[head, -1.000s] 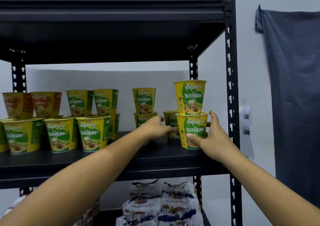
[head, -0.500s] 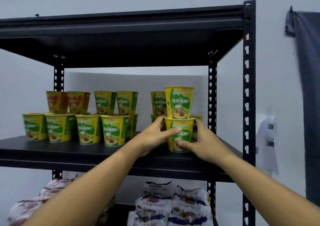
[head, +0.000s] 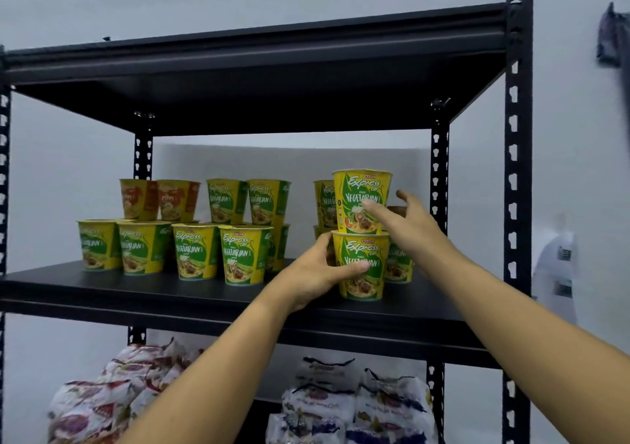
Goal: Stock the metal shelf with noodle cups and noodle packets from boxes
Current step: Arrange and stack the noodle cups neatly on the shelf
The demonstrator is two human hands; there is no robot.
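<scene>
Two yellow-green noodle cups stand stacked at the right of the black metal shelf (head: 204,293). My left hand (head: 313,273) grips the lower cup (head: 364,285) from its left side, thumb across the front. My right hand (head: 409,225) is raised beside the upper cup (head: 354,188). Its thumb touches the cup's front and its fingers are spread to the right, apart from the cup. More cups sit partly hidden behind the stack.
Rows of green noodle cups (head: 197,251) fill the shelf's left and middle, with red-orange cups (head: 156,200) stacked at the back left. Noodle packets (head: 354,406) lie on the shelf below. A perforated upright (head: 516,171) stands at the right, and a dark cloth (head: 613,38) hangs beyond it.
My right hand has let go of the lower cup and risen to the upper cup. My left hand stays on the lower cup. The view has shifted left.
</scene>
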